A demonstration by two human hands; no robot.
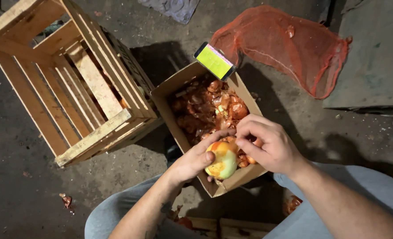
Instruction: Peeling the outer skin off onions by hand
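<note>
**Half-peeled onion held over the box of skins**

Held in the left hand [195, 160]: a half-peeled onion [222, 160], pale yellow-green where bare, orange where skin remains. Fingers curled under and around its left side, thumb pressed on its face, so closed firmly on it. Positioned over the near end of the cardboard box [175, 85], just inside the near rim.

Right hand [267, 142] above and to the right of the onion, fingers bent, thumb and forefinger pinched together at the onion's top edge. Pinched on a strip of skin or not: cannot tell, the tips hidden against the peelings.

Inside the box, a heap of brown-orange onion skins [205, 106], filling it almost to the rim. Propped on the far corner of the box, a phone [214, 61] with a bright yellow-green screen.

Left of the box and touching its left wall, a wooden slat crate [94, 84], tilted on the concrete floor [19, 190]. Beyond the box, at the far right, a red mesh sack [289, 44] lying slack and flat. Grey-trousered knees [112, 212] on either side of the box's near end.
</note>
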